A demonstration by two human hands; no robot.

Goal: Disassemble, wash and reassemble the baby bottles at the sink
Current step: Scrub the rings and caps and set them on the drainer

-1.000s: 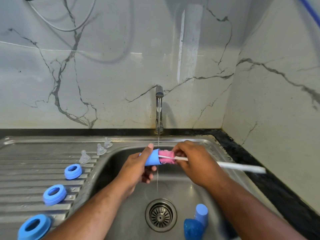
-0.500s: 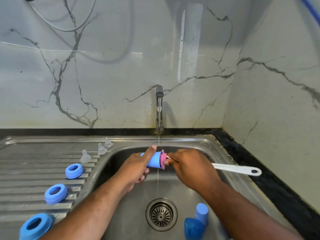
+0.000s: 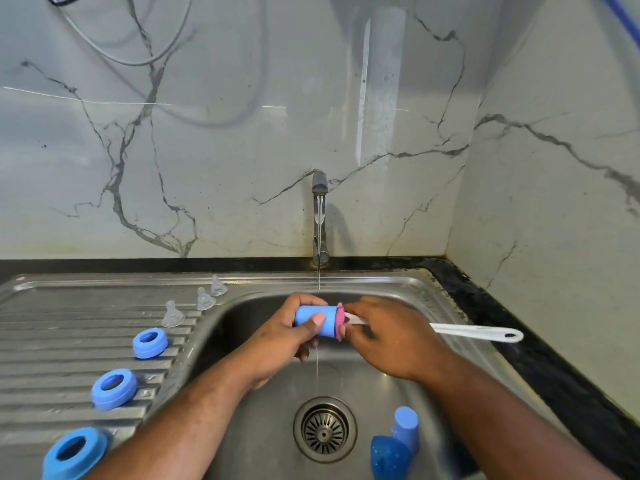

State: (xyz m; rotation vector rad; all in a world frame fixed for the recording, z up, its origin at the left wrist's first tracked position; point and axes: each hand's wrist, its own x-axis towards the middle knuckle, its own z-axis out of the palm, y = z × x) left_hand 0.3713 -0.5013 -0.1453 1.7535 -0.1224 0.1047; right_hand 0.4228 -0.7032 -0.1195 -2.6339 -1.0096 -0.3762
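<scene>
Over the sink basin (image 3: 391, 292), my left hand (image 3: 284, 337) grips a small blue bottle (image 3: 317, 320) lying on its side under a thin stream from the tap (image 3: 319, 220). My right hand (image 3: 388, 337) holds a white-handled bottle brush (image 3: 474, 332); its pink sponge head (image 3: 341, 322) is pushed almost fully into the bottle's mouth. Three blue collar rings (image 3: 150, 342) (image 3: 114, 388) (image 3: 74, 453) sit on the ribbed drainboard (image 3: 52, 341). Three clear teats (image 3: 172, 315) (image 3: 205, 299) (image 3: 218, 285) stand near the basin's left rim.
Two more blue bottle pieces (image 3: 398, 441) lie in the basin to the right of the drain strainer (image 3: 324, 429). A black counter edge (image 3: 519, 344) runs along the right. Marble walls close in behind and to the right.
The pink sponge, earlier mostly outside the bottle, has gone in toward the left. My right hand has moved left with the brush, up against the bottle's mouth.
</scene>
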